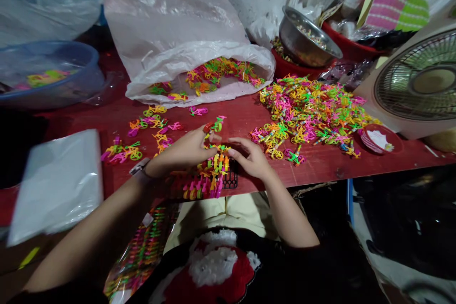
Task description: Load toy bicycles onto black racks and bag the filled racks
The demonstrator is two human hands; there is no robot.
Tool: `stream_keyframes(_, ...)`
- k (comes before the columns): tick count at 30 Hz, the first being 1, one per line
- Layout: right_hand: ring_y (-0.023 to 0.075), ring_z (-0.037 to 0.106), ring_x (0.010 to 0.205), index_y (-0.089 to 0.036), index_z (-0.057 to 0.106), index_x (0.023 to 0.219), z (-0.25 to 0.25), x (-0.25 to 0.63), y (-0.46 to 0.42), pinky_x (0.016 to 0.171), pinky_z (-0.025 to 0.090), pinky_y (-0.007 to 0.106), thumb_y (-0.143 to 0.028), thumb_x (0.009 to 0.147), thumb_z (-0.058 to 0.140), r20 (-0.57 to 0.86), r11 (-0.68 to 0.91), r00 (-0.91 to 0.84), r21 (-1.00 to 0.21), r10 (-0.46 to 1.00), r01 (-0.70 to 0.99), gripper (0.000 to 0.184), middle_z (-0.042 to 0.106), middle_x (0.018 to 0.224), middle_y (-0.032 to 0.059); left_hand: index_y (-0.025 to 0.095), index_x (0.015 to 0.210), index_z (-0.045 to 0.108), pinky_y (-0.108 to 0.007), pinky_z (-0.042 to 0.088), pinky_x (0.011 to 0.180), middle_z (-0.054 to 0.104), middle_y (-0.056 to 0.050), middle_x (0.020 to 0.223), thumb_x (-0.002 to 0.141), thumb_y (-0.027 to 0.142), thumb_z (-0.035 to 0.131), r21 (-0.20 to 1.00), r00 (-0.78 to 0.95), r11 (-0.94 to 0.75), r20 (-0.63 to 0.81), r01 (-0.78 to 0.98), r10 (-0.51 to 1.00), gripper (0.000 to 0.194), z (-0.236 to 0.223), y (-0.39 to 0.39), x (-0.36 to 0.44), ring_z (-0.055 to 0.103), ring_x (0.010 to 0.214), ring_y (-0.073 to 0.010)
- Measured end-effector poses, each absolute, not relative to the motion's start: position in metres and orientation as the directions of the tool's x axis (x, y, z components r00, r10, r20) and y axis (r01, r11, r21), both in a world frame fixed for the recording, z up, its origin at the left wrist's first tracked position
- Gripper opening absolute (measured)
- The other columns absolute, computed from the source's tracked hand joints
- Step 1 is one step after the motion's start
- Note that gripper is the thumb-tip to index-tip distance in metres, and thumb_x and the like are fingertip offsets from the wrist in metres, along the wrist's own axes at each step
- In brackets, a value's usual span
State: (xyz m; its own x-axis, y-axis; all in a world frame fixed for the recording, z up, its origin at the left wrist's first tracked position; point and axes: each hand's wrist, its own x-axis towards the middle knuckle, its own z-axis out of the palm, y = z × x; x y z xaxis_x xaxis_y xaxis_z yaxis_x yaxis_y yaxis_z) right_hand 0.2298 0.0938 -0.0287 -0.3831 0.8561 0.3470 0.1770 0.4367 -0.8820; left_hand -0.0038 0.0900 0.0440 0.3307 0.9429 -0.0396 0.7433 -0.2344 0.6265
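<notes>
My left hand [194, 148] is closed, fingers curled round a small green and pink plastic toy bicycle [217, 125] that sticks out beyond them. Below it, a black plastic rack [231, 181] at the table's front edge carries rows of colourful toy bicycles [203, 185]. My right hand [253, 157] is at the rack's right side, thumb and forefinger curved and apart, their tips close to the upper toys. Whether those tips touch a toy is too small to tell. Left of my left hand lie several loose toy bicycles [123, 152].
A large heap of toy bicycles [309, 109] covers the right of the red table [313, 171]. Behind stands an open white plastic bag [171, 64] with more. A blue basin [53, 90], stacked clear bags [60, 185], a metal bowl [308, 40], a fan [427, 80] and a small dish [375, 141] surround the area.
</notes>
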Motion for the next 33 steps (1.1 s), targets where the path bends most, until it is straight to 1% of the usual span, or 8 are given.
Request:
stream_keyframes(4, 0.0211, 0.068, 0.105, -0.026, 0.075, 0.113, -0.004, 0.233, 0.059, 0.096, 0.056, 0.038, -0.038, 0.1, 0.063, 0.443, 0.443, -0.043, -0.88, 0.896, 0.17, 0.021, 0.073, 0.111, 0.0078, 0.02, 0.103, 0.062, -0.038, 0.051, 0.084, 0.067, -0.007, 0.095, 0.097, 0.039, 0.054, 0.624, 0.205, -0.286, 0.2, 0.727, 0.958, 0.021, 0.054, 0.045, 0.005, 0.062, 0.084, -0.0219)
stream_keyframes(7, 0.0231, 0.067, 0.1, -0.029, 0.076, 0.117, 0.006, 0.226, 0.023, 0.089, 0.058, 0.039, -0.046, 0.094, 0.07, 0.424, 0.436, -0.136, -0.897, 0.895, 0.07, 0.029, 0.07, 0.11, 0.0083, 0.021, 0.119, 0.056, -0.039, 0.053, 0.085, 0.065, -0.01, 0.109, 0.1, 0.03, 0.051, 0.589, 0.329, -0.433, 0.282, 0.683, 0.901, 0.022, 0.047, -0.004, 0.031, 0.063, 0.096, -0.0242)
stream_keyframes(9, 0.0241, 0.067, 0.1, -0.029, 0.076, 0.118, 0.003, 0.22, 0.002, 0.086, 0.059, 0.038, -0.05, 0.091, 0.074, 0.376, 0.383, -0.177, -0.924, 0.91, 0.007, 0.035, 0.068, 0.111, 0.0093, 0.02, 0.116, 0.055, -0.042, 0.055, 0.083, 0.062, -0.014, 0.111, 0.097, 0.017, 0.047, 0.501, 0.367, -0.505, 0.352, 0.703, 0.861, 0.021, 0.036, -0.03, 0.049, 0.062, 0.097, -0.0266)
stream_keyframes(16, 0.0233, 0.069, 0.101, -0.026, 0.077, 0.085, -0.015, 0.228, -0.035, 0.089, 0.059, 0.036, -0.041, 0.088, 0.078, 0.296, 0.306, -0.216, -0.952, 0.931, 0.012, 0.016, 0.066, 0.119, 0.0095, 0.014, 0.132, 0.046, -0.046, 0.057, 0.086, 0.06, -0.018, 0.114, 0.093, 0.006, 0.042, 0.562, 0.402, -0.502, 0.302, 0.657, 0.864, 0.039, 0.013, -0.058, 0.08, 0.061, 0.104, -0.0289)
stream_keyframes(21, 0.0234, 0.069, 0.101, -0.025, 0.077, 0.092, -0.018, 0.238, -0.045, 0.091, 0.059, 0.037, -0.034, 0.096, 0.069, 0.295, 0.301, -0.074, -0.951, 0.953, 0.078, 0.012, 0.071, 0.106, 0.0084, 0.016, 0.116, 0.057, -0.046, 0.055, 0.085, 0.063, -0.014, 0.108, 0.1, 0.01, 0.042, 0.341, 0.603, -0.669, 0.291, 0.66, 0.743, 0.022, 0.023, -0.059, 0.065, 0.058, 0.099, -0.0279)
stream_keyframes(25, 0.0186, 0.072, 0.084, -0.024, 0.074, 0.109, -0.037, 0.244, -0.036, 0.077, 0.06, 0.032, -0.037, 0.097, 0.069, 0.133, 0.134, 0.029, -0.989, 0.991, -0.06, 0.019, 0.077, 0.106, 0.0067, 0.018, 0.125, 0.057, -0.047, 0.051, 0.094, 0.062, -0.013, 0.122, 0.101, 0.019, 0.056, 0.347, 0.493, -0.585, 0.321, 0.733, 0.809, 0.024, 0.032, -0.051, 0.031, 0.054, 0.111, -0.0287)
stream_keyframes(29, 0.0226, 0.074, 0.1, -0.022, 0.074, 0.109, -0.067, 0.234, -0.022, 0.091, 0.06, 0.037, -0.037, 0.093, 0.072, 0.158, 0.16, -0.121, -0.987, 0.98, 0.012, 0.022, 0.078, 0.105, 0.0083, 0.024, 0.126, 0.063, -0.053, 0.047, 0.1, 0.059, -0.012, 0.136, 0.097, 0.027, 0.066, 0.295, 0.511, -0.592, 0.308, 0.75, 0.802, 0.03, 0.021, -0.036, 0.006, 0.052, 0.121, -0.0338)
stream_keyframes(33, 0.0235, 0.073, 0.102, -0.021, 0.07, 0.116, -0.087, 0.221, -0.017, 0.09, 0.059, 0.037, -0.027, 0.095, 0.062, 0.263, 0.313, -0.239, -0.927, 0.935, 0.205, 0.022, 0.076, 0.111, 0.0112, 0.029, 0.124, 0.068, -0.051, 0.046, 0.097, 0.064, -0.008, 0.131, 0.099, 0.023, 0.063, 0.308, 0.509, -0.592, 0.311, 0.745, 0.803, 0.026, 0.009, -0.025, 0.003, 0.054, 0.115, -0.0309)
